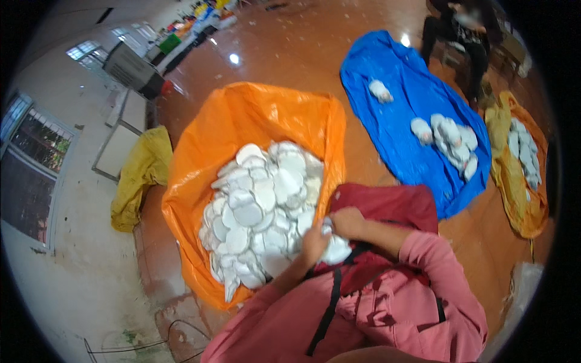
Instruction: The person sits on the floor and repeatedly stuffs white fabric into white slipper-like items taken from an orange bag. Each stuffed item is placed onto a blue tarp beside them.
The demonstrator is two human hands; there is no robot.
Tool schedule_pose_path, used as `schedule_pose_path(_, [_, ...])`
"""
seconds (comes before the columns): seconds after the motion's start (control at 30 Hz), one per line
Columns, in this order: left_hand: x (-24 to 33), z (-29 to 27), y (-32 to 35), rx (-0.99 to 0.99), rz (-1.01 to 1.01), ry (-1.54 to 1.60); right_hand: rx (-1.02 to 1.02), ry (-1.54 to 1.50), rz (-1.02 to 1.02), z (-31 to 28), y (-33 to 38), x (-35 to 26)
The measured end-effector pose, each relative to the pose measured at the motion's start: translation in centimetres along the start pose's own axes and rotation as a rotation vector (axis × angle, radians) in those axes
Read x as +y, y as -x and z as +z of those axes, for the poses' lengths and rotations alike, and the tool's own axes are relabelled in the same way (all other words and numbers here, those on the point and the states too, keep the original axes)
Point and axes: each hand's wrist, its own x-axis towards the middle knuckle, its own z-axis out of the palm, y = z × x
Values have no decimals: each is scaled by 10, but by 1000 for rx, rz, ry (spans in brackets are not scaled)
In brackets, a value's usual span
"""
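My left hand and my right hand are close together above my lap, at the right rim of the orange plastic sheet. Between them is a white, soft-looking piece, which both hands grip with closed fingers; part of it is hidden by the hands. On the orange sheet, just left of my hands, lies a big heap of flat, rounded white pieces. A dark red cloth with black straps covers my lap under my hands.
To the right, a blue sheet carries several white bundles. A yellow-orange sack with white pieces lies farther right. Beyond the blue sheet sits another person. A yellow sack rests by the left wall.
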Motion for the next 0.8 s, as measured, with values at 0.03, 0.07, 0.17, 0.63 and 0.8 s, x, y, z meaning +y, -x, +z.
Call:
schedule_pose_path(0.03, [8, -3, -6, -87, -58, -23, 6, -13, 61, 7, -3, 9])
schedule_pose_path(0.07, [2, -1, -11, -105, -31, -88, 5, -33, 57, 8, -6, 16])
schedule_pose_path(0.17, [30, -10, -15, -4, 79, 105, 68, -388, 27, 6, 3, 47])
schedule_pose_path(0.63, [43, 28, -23, 137, 60, 447, 126, -1350, 108, 22, 47, 58])
schedule_pose_path(0.8, [51, 23, -30, 163, 19, 305, 210, -1275, 61, 38, 41, 61])
